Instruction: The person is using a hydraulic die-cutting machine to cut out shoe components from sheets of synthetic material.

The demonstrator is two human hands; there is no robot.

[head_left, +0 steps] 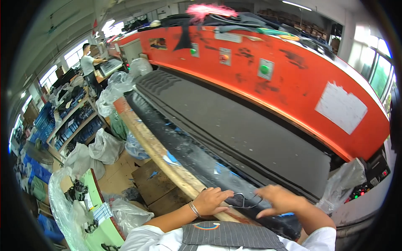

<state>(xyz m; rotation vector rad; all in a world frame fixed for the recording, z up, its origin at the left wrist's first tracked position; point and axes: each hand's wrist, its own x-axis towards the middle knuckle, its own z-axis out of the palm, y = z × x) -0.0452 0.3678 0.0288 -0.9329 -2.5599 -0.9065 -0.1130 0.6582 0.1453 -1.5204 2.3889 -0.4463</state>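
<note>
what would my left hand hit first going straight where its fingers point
Most likely the thin dark loop just right of the left hand; whether they touch is unclear.

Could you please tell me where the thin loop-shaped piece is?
In the head view, the thin loop-shaped piece is low and right of centre, between the left hand and right hand, over the black strip.

No wording or number can be read: any marks on the button plates and torn white sheet of the red machine are too blurred.
</note>
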